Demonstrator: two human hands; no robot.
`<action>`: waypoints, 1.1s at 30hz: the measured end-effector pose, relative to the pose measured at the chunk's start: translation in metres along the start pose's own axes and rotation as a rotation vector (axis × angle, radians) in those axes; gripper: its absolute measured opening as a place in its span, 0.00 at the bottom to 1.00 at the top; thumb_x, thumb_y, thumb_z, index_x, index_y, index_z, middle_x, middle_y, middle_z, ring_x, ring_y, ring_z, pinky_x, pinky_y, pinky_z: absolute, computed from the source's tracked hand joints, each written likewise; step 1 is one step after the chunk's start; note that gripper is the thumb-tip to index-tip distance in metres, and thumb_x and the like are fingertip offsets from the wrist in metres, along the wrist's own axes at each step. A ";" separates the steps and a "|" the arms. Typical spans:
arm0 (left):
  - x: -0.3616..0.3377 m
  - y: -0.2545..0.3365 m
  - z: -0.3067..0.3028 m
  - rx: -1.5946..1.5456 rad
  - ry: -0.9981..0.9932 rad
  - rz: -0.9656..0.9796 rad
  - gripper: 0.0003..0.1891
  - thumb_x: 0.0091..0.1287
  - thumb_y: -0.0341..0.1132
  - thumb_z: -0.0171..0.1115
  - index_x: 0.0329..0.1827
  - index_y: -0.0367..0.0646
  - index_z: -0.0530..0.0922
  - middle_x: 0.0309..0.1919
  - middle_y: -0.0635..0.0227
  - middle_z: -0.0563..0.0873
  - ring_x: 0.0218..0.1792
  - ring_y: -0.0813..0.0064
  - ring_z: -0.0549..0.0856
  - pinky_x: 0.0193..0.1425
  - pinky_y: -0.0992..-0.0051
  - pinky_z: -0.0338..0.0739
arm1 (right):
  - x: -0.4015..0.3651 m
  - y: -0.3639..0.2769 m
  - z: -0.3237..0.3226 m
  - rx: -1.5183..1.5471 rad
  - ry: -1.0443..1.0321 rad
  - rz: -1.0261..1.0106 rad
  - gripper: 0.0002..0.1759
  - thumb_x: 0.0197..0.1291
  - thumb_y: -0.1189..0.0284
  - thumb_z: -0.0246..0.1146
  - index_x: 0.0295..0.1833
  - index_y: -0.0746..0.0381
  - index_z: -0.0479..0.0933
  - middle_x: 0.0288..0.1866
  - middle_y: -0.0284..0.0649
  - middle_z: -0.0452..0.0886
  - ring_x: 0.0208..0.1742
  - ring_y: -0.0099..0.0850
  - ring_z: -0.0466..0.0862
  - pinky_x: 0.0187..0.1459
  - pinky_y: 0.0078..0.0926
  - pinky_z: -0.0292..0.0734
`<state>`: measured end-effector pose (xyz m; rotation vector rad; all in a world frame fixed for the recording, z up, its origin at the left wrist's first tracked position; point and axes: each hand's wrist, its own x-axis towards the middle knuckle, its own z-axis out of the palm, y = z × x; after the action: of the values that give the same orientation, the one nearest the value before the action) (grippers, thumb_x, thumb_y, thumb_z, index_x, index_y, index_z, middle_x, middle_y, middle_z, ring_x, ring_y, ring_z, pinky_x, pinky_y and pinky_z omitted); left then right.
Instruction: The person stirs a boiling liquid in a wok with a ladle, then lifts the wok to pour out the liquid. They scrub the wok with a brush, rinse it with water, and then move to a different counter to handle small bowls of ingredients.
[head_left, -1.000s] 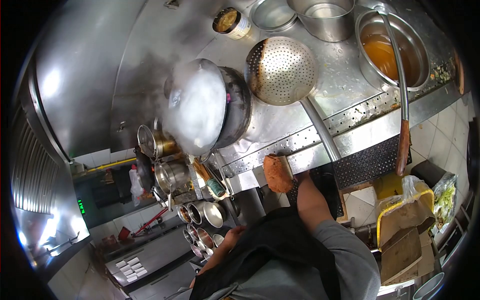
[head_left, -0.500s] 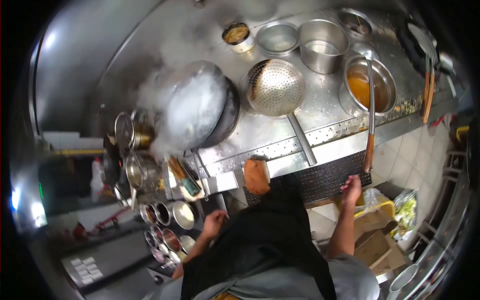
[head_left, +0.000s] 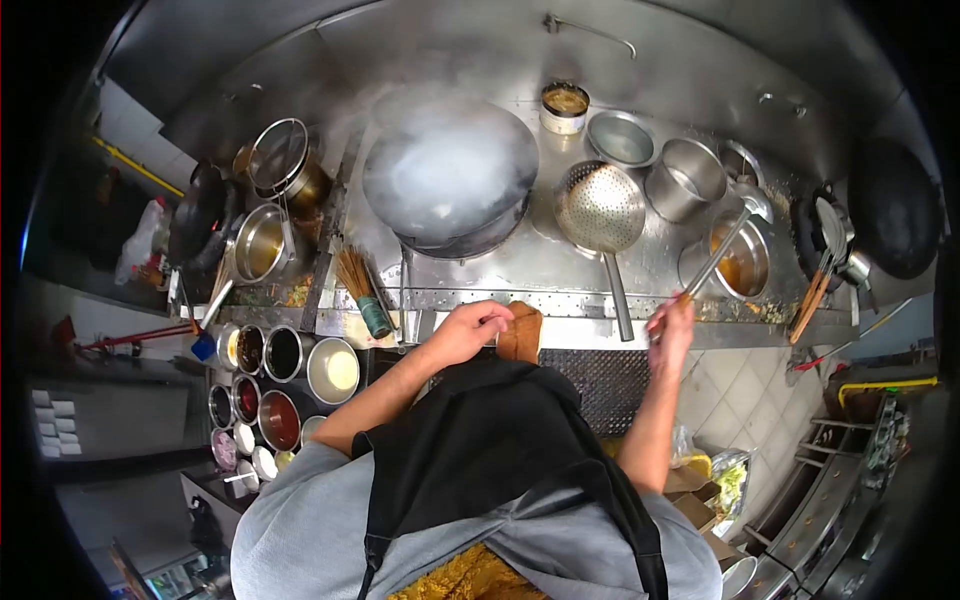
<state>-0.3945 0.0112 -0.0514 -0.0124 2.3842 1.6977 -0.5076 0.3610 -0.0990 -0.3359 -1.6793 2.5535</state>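
My right hand is closed round the handle of a long ladle. The ladle slants up and right over a metal pot of brown-orange liquid, its bowl end at the pot's far side. My left hand has loosely bent fingers at the left edge of a folded orange-brown cloth on the counter's front edge. No grip on the cloth shows. Ahead of it, a large wok steams heavily on the stove. Between wok and pot lies a perforated strainer with its handle toward me.
A bamboo brush lies left of my left hand. Several seasoning containers stand at the left. Along the back are an open can, a metal bowl and an empty pot. Wooden-handled utensils lie at the right.
My right hand has risen and taken hold of the ladle's handle. My left hand has moved up and right to the cloth. The view has turned, showing more of the left side.
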 end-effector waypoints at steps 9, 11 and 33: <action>0.009 0.034 -0.016 -0.202 -0.088 0.228 0.20 0.71 0.33 0.57 0.64 0.41 0.70 0.48 0.66 0.83 0.49 0.77 0.81 0.57 0.75 0.74 | -0.130 0.038 0.159 -0.586 -0.099 -0.251 0.21 0.60 0.77 0.63 0.56 0.65 0.65 0.33 0.38 0.78 0.31 0.23 0.79 0.33 0.23 0.76; 0.007 0.037 -0.015 -0.255 -0.022 0.316 0.24 0.70 0.30 0.57 0.69 0.42 0.64 0.51 0.64 0.79 0.49 0.76 0.80 0.54 0.76 0.74 | -0.148 0.049 0.188 -0.640 -0.174 -0.344 0.21 0.60 0.75 0.64 0.55 0.65 0.65 0.39 0.44 0.81 0.39 0.29 0.82 0.43 0.29 0.78; -0.115 -0.069 -0.192 -0.484 0.264 -0.349 0.24 0.70 0.29 0.51 0.69 0.45 0.65 0.20 0.76 0.70 0.12 0.84 0.69 0.14 0.80 0.66 | -0.192 0.146 0.036 -1.155 -0.383 0.156 0.16 0.60 0.75 0.61 0.54 0.62 0.73 0.40 0.48 0.84 0.41 0.41 0.86 0.43 0.34 0.80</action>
<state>-0.3053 -0.2052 -0.0354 -0.7215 1.9074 2.1355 -0.3190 0.2365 -0.1913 0.0067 -3.2112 1.4551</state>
